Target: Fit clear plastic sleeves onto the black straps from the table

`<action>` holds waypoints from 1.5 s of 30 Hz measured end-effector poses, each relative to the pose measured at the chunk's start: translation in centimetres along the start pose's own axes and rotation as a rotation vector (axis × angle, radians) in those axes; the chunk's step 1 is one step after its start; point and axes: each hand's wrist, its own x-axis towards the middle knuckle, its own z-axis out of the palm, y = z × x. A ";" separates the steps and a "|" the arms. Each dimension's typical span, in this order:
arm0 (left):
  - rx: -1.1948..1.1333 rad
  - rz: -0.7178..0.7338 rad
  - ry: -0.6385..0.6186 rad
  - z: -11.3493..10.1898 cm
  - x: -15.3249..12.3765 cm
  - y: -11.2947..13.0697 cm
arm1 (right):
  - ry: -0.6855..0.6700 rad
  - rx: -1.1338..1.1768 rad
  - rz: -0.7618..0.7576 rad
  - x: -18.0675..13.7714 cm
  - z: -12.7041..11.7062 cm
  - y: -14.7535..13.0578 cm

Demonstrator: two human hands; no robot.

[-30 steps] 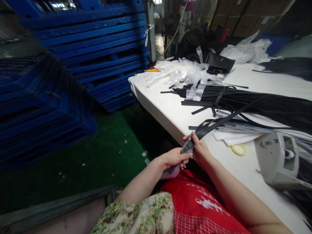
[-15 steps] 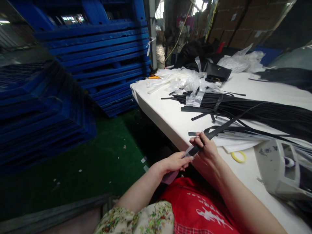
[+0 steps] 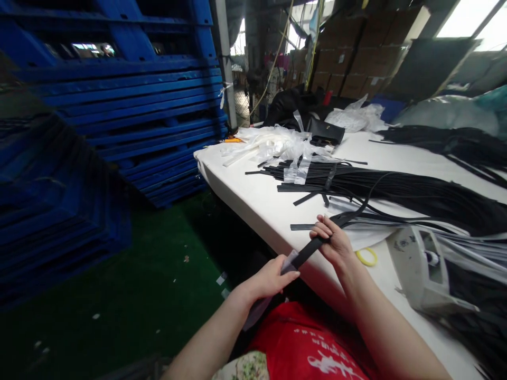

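Clasping black strap [image 3: 309,252] and sleeve [image 3: 257,312]: curled hands [image 3: 271,277] [image 3: 333,241] by white table [image 3: 245,191], blue pallets [image 3: 138,95] beyond.

From afar I log: straps [image 3: 396,191], black, three o'clock; ring [image 3: 366,264], yellow, and tabletop [image 3: 423,322], white, four; apron [image 3: 295,345], red, white-printed, five; floor [image 3: 158,253], green, eight; pallets [image 3: 138,121], blue, ten; cartons [image 3: 340,68], brown, one.

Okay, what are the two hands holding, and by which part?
The right hand grips a black strap partway along; the left hand holds a clear plastic sleeve near its mouth, where the strap enters.
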 end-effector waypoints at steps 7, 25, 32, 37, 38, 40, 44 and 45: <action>0.076 0.103 0.253 0.4 0.4 1.3 | -0.098 -0.058 -0.073 -2.2 -0.2 -1.1; -0.329 0.180 0.037 1.9 4.5 -2.1 | -0.080 -0.016 -0.037 -2.4 -0.5 -0.7; -0.497 0.109 -0.113 2.0 4.6 -2.5 | -0.114 0.009 0.033 -2.0 -1.3 -0.9; -0.601 0.100 -0.322 1.2 2.5 -1.3 | -0.110 0.044 0.053 -1.6 -2.0 -0.8; -0.597 0.111 -0.386 1.0 2.1 -1.1 | -0.101 0.040 0.057 -1.6 -2.1 -0.8; -0.538 0.133 -0.457 0.8 1.6 -0.9 | -0.087 0.028 0.065 -1.5 -2.1 -0.6; -0.464 0.087 -0.470 1.0 1.4 -1.3 | -0.081 -0.056 0.060 -1.6 -2.2 -0.1; -0.468 0.071 -0.478 1.1 1.4 -1.4 | -0.086 -0.087 0.050 -1.6 -2.3 0.1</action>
